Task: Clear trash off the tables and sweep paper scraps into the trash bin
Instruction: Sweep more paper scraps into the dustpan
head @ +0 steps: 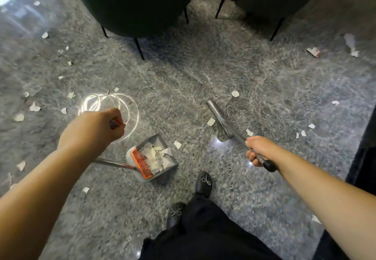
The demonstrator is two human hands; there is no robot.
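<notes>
A person stands on a grey speckled floor [203, 76] holding a grey long-handled dustpan with an orange comb edge [151, 158], already part-filled with white paper scraps [156, 156]. The left hand [95, 127] is curled tight round its handle top. The right hand [257, 150] grips a grey metal broom [219, 118], its head just right of the dustpan. Loose scraps lie between them; short strokes toward the pan's open mouth should work best

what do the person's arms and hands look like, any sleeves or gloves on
Both forearms are bare, with no sleeve in view. The left hand and right hand wear no gloves, and no rings, watch or bracelet show. Lower down are dark trousers and black shoes with beaded bows.
</notes>
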